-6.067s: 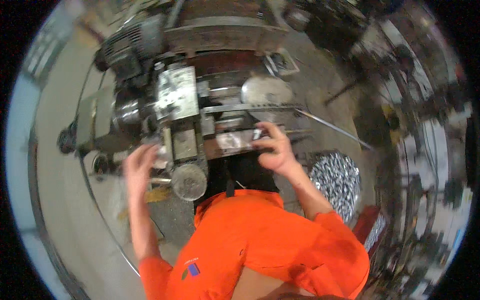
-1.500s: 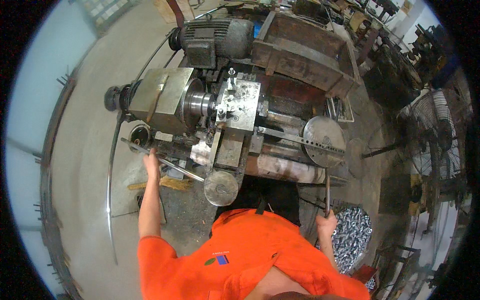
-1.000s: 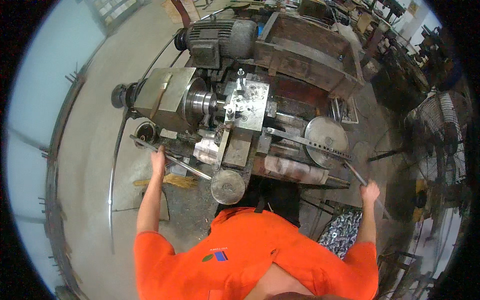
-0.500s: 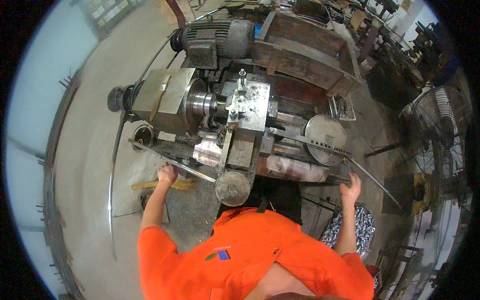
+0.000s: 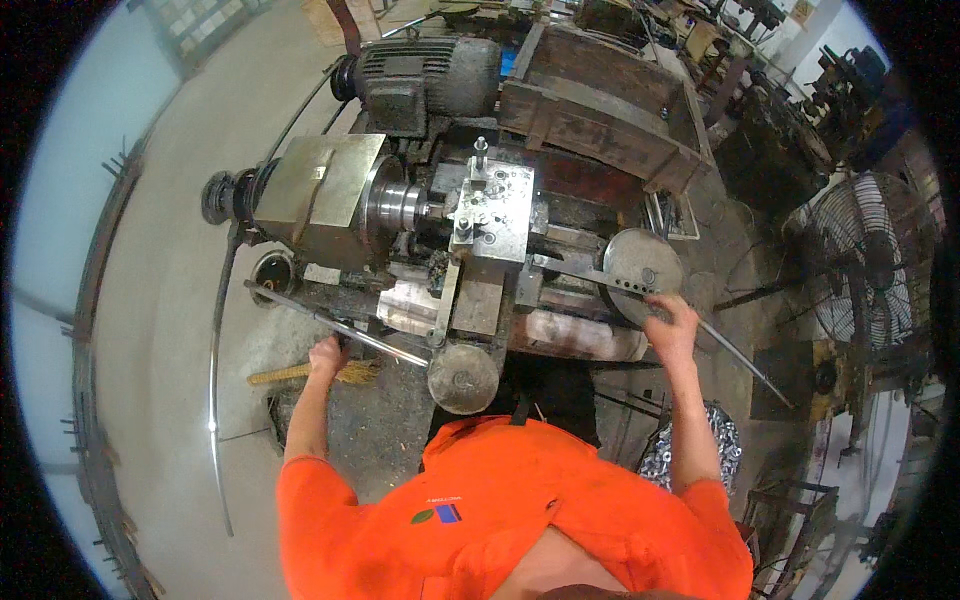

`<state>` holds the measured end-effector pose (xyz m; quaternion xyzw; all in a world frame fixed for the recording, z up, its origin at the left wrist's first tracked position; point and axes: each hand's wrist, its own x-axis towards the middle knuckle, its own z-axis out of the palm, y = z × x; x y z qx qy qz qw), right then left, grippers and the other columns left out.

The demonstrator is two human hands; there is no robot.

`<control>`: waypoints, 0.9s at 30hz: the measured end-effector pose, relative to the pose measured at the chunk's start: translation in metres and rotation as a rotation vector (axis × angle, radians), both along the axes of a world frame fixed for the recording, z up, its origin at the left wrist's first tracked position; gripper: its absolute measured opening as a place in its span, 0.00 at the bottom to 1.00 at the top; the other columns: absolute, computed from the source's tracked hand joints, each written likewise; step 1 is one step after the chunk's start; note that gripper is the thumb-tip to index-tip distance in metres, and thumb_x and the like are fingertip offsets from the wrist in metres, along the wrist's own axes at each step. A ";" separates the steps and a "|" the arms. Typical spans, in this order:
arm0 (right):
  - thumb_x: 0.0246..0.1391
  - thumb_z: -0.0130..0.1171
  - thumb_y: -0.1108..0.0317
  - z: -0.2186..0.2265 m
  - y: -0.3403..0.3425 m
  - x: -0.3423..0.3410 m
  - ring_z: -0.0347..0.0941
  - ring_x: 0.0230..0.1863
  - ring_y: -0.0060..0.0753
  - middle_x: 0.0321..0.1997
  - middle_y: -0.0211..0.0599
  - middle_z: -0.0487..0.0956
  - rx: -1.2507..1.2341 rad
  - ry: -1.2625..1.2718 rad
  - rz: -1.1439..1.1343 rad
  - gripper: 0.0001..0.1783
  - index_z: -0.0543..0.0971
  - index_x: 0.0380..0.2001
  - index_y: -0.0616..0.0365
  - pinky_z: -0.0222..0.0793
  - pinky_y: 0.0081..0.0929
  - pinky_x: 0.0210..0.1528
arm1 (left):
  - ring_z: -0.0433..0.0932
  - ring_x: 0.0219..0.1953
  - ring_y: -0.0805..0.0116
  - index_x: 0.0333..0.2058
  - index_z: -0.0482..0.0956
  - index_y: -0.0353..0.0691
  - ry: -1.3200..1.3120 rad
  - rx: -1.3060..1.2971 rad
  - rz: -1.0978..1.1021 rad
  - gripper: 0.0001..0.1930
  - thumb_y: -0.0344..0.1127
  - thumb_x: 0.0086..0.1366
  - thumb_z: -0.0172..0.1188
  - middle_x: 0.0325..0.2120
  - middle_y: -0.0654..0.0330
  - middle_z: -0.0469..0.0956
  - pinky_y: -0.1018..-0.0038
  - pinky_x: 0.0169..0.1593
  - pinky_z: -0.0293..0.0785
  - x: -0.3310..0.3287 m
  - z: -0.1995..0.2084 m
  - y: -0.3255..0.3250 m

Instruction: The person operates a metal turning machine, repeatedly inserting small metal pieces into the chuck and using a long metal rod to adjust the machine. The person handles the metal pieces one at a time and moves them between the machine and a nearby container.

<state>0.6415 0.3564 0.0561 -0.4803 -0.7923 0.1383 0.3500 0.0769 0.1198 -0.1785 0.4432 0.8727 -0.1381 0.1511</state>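
A grimy metal lathe spans the middle, with a shiny chuck (image 5: pixel 400 206) and a tool block (image 5: pixel 495 210) beside it. My right hand (image 5: pixel 672 328) is at the long perforated lever (image 5: pixel 625 286), its fingers curled at the bar in front of the round metal disc (image 5: pixel 643 258). My left hand (image 5: pixel 326 357) is closed below the slanting steel rod (image 5: pixel 375 341), at the machine's front left; whatever it holds is hidden. That rod meets a second round disc (image 5: pixel 463 380), close to my orange shirt.
Behind the lathe are a ribbed motor (image 5: pixel 430 75) and a rusty open box (image 5: pixel 605 120). A straw broom (image 5: pixel 280 375) lies on the floor at left. A pile of shiny metal pieces (image 5: pixel 695 450) sits at right, near a large fan (image 5: pixel 860 250). A brush (image 5: pixel 318 190) rests on the headstock cover.
My right hand has moved up and left from beside the machine's right end onto the perforated lever. My left hand has stayed low at the left. The view has shifted slightly.
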 end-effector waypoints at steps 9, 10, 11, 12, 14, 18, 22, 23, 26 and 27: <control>0.29 0.56 0.66 0.047 0.048 -0.196 0.71 0.35 0.46 0.29 0.42 0.76 0.184 0.029 0.628 0.17 0.79 0.29 0.57 0.68 0.36 0.39 | 0.77 0.35 0.52 0.45 0.74 0.42 -0.142 0.604 0.298 0.19 0.46 0.58 0.54 0.31 0.48 0.78 0.62 0.38 0.71 -0.034 0.134 -0.063; 0.29 0.56 0.66 0.051 0.047 -0.218 0.71 0.36 0.47 0.30 0.43 0.76 0.150 -0.032 0.620 0.16 0.79 0.28 0.57 0.68 0.37 0.40 | 0.77 0.35 0.54 0.46 0.74 0.43 -0.012 0.702 0.305 0.19 0.45 0.59 0.54 0.32 0.49 0.78 0.63 0.39 0.71 -0.031 0.167 -0.082; 0.29 0.55 0.65 0.052 0.047 -0.237 0.71 0.36 0.49 0.31 0.43 0.76 0.170 0.005 0.673 0.16 0.79 0.28 0.57 0.68 0.38 0.40 | 0.77 0.36 0.54 0.45 0.74 0.41 0.115 0.853 0.265 0.17 0.41 0.59 0.55 0.33 0.49 0.78 0.64 0.39 0.72 -0.034 0.188 -0.107; 0.28 0.55 0.64 0.050 0.048 -0.257 0.71 0.35 0.50 0.30 0.44 0.76 0.174 -0.035 0.677 0.16 0.80 0.26 0.57 0.68 0.39 0.40 | 0.77 0.36 0.55 0.44 0.74 0.38 0.221 0.853 0.391 0.16 0.38 0.59 0.55 0.34 0.49 0.78 0.65 0.39 0.72 -0.036 0.208 -0.131; 0.25 0.55 0.63 0.047 0.048 -0.285 0.71 0.35 0.51 0.28 0.45 0.77 0.139 -0.160 0.654 0.15 0.80 0.22 0.57 0.68 0.38 0.41 | 0.77 0.35 0.56 0.43 0.74 0.35 0.374 0.973 0.380 0.15 0.35 0.58 0.56 0.34 0.49 0.77 0.66 0.40 0.72 -0.045 0.220 -0.172; 0.23 0.56 0.62 0.046 0.045 -0.318 0.73 0.34 0.52 0.25 0.48 0.77 -0.058 -0.425 0.586 0.13 0.80 0.16 0.58 0.69 0.37 0.41 | 0.77 0.35 0.52 0.41 0.75 0.34 0.229 0.657 0.729 0.27 0.55 0.57 0.54 0.30 0.47 0.77 0.64 0.38 0.71 -0.045 0.190 -0.230; 0.23 0.57 0.61 0.042 0.045 -0.327 0.75 0.30 0.51 0.24 0.50 0.78 -0.122 -0.450 0.582 0.14 0.80 0.16 0.60 0.72 0.38 0.37 | 0.77 0.35 0.49 0.36 0.77 0.36 0.298 0.382 0.879 0.32 0.65 0.52 0.53 0.29 0.48 0.78 0.61 0.36 0.71 -0.078 0.181 -0.241; 0.23 0.57 0.61 0.040 0.047 -0.327 0.75 0.29 0.51 0.24 0.49 0.78 -0.116 -0.418 0.590 0.14 0.80 0.16 0.60 0.72 0.38 0.37 | 0.77 0.35 0.48 0.34 0.78 0.36 0.279 0.339 0.911 0.33 0.66 0.51 0.53 0.29 0.49 0.78 0.60 0.36 0.72 -0.091 0.179 -0.239; 0.25 0.58 0.61 0.037 0.049 -0.330 0.76 0.31 0.48 0.24 0.48 0.78 -0.102 -0.469 0.598 0.14 0.80 0.18 0.58 0.73 0.36 0.36 | 0.77 0.33 0.47 0.28 0.78 0.37 0.445 0.404 0.804 0.30 0.64 0.50 0.56 0.27 0.48 0.78 0.59 0.35 0.72 -0.105 0.180 -0.240; 0.26 0.59 0.61 0.030 0.054 -0.331 0.76 0.30 0.48 0.24 0.48 0.78 -0.066 -0.447 0.596 0.14 0.80 0.20 0.59 0.73 0.36 0.36 | 0.77 0.32 0.47 0.28 0.78 0.37 0.494 0.406 0.773 0.29 0.63 0.50 0.56 0.26 0.48 0.78 0.58 0.35 0.72 -0.114 0.175 -0.238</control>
